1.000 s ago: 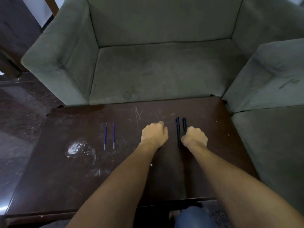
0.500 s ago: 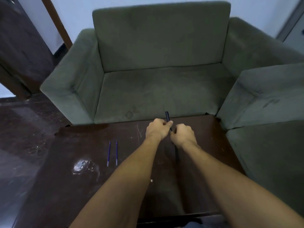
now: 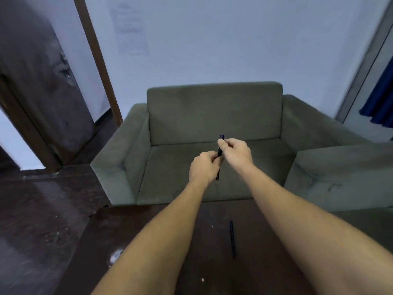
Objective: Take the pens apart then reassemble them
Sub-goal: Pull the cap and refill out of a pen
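Note:
A dark blue pen (image 3: 219, 150) stands nearly upright in the air in front of the sofa, gripped by both hands. My left hand (image 3: 203, 168) closes around its lower half, with the tip sticking out below. My right hand (image 3: 236, 152) pinches its upper part near the cap end. A second dark pen (image 3: 232, 238) lies on the dark wooden table (image 3: 148, 220) between my forearms. The two blue refills seen before are out of view, hidden behind my left arm or outside the frame.
A grey-green sofa (image 3: 212, 116) stands behind the table, with a second sofa arm (image 3: 340, 173) at the right. A dark wooden door (image 3: 42, 86) is at the left. White specks lie on the table's near left part.
Both hands rose from the table with one pen and now hold it upright higher up. The view tilted upward, so the wall shows and the refills left the view.

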